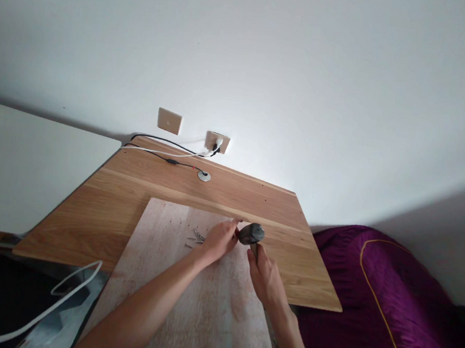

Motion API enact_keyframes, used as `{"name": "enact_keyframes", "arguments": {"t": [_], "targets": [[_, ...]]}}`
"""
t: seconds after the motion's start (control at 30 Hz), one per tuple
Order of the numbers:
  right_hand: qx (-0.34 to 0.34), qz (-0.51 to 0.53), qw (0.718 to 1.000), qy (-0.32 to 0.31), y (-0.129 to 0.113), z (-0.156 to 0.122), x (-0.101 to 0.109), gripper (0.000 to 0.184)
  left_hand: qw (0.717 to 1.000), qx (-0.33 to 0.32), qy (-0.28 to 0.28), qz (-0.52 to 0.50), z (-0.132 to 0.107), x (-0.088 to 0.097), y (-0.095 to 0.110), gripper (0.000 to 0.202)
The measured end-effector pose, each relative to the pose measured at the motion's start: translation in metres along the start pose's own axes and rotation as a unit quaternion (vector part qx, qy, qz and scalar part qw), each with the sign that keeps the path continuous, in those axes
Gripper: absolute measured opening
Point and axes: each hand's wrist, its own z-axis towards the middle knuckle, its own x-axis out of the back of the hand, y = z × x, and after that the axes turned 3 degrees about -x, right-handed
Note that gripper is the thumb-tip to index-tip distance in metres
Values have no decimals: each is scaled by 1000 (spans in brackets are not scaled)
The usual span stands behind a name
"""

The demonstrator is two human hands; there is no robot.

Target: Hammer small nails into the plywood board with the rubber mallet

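My right hand (pixel 264 272) is wrapped round the handle of a hammer with a dark, blunt head (pixel 252 234). That head is just right of the fingertips of my left hand (pixel 222 241), which rests at the far right part of a pale wooden board (pixel 181 304). The left fingers are pinched together; the hammer head and the fingers hide whatever is between them. A small pile of loose nails (pixel 198 238) lies on the board left of my left hand. Behind the pile, a row of small dark marks or nail heads runs along the board.
The board lies on a wooden table (pixel 95 201) and overhangs its front edge. Cables run over the table's back to a wall socket (pixel 218 142) and a round cable grommet (pixel 203 176). A white table (pixel 36 171) adjoins on the left; purple fabric (pixel 355 281) is on the right.
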Motion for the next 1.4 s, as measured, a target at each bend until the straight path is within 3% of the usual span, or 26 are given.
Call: {"name": "enact_keyframes", "arguments": {"t": [0.47, 0.83, 1.03, 1.4], "targets": [[29, -21, 999, -1, -1, -1, -2, 38, 998, 50, -22, 43, 2, 4, 7, 49], [17, -36, 999, 9, 0, 3, 0, 34, 998, 34, 1, 45, 2, -1, 3, 46], [15, -52, 999, 3, 1, 1, 2, 33, 998, 48, -13, 42, 3, 0, 2, 47], [47, -75, 996, -7, 6, 1, -1, 33, 999, 44, -7, 31, 3, 0, 2, 46]]}}
